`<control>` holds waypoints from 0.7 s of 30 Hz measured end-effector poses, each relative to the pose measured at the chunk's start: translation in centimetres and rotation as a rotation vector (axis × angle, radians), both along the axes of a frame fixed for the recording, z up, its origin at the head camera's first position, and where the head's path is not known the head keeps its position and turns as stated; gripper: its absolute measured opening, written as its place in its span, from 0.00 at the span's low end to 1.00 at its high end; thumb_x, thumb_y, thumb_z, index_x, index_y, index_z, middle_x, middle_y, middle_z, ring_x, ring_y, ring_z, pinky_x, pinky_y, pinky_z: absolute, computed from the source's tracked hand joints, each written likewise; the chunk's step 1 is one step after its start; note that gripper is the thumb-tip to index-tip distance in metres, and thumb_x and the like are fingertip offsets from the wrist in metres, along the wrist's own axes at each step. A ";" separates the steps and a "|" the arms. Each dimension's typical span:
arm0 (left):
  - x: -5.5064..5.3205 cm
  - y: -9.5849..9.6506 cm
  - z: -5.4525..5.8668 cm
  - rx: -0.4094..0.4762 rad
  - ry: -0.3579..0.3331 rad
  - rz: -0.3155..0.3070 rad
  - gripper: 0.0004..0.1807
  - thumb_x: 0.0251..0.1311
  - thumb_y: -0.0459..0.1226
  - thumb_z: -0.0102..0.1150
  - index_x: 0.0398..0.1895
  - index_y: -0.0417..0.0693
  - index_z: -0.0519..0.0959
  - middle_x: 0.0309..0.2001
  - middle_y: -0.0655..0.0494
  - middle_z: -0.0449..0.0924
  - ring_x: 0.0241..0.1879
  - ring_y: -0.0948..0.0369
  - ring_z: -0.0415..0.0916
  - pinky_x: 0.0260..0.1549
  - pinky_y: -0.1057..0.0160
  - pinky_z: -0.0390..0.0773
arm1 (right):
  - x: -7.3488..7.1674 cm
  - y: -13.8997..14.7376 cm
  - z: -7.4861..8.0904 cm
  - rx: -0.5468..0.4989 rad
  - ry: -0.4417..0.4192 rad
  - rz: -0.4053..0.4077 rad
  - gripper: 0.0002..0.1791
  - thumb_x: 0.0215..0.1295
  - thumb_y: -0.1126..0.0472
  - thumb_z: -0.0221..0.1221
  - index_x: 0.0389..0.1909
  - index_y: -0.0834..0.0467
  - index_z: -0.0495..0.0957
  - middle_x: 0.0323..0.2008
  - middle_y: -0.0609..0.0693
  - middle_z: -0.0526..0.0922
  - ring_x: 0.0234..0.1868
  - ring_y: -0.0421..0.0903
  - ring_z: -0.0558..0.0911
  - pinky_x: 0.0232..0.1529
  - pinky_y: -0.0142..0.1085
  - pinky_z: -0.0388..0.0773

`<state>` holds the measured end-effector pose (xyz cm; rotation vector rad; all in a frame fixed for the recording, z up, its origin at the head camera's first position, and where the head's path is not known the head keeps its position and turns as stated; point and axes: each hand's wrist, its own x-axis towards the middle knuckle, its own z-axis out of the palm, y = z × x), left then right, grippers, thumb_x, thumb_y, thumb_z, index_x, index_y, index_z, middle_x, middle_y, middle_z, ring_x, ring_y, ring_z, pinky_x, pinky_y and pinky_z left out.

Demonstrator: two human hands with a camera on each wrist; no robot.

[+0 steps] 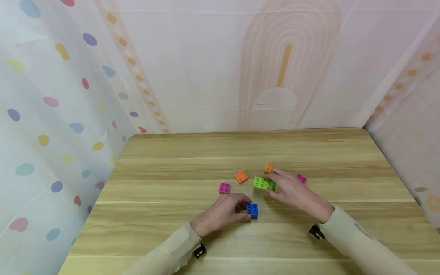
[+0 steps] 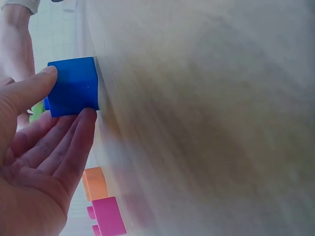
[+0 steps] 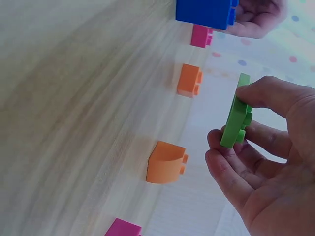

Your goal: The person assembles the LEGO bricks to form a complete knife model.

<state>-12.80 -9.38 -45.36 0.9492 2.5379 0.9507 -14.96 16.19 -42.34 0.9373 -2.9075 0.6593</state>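
Observation:
My left hand (image 1: 221, 214) pinches a blue toy building brick (image 1: 252, 210) between thumb and fingers, at or close to the tabletop; the left wrist view shows the blue brick (image 2: 74, 88) by its smooth side. Slightly farther back and to the right, my right hand (image 1: 292, 190) holds a thin, long green brick (image 1: 262, 183) by its edges. In the right wrist view this green brick (image 3: 235, 118) is raised off the table, its studs facing away from the tabletop. Just beyond the right fingers is an orange brick (image 1: 268, 167) with a curved side (image 3: 165, 164).
A square orange brick (image 1: 241, 177) and a pink brick (image 1: 224, 188) lie behind the left hand. Another pink brick (image 1: 301, 178) lies beyond the right hand. The wooden table (image 1: 165, 168) reaches back to a patterned curtain (image 1: 199, 76), with more cloth at both sides.

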 end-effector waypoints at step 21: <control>0.0 -0.5 -0.3 0.022 -0.009 0.037 0.24 0.62 0.41 0.74 0.57 0.42 0.80 0.53 0.50 0.85 0.50 0.61 0.83 0.53 0.66 0.81 | 2.8 -0.1 -0.4 -0.125 0.057 0.030 0.24 0.61 0.64 0.72 0.59 0.60 0.81 0.54 0.54 0.81 0.45 0.47 0.82 0.45 0.42 0.84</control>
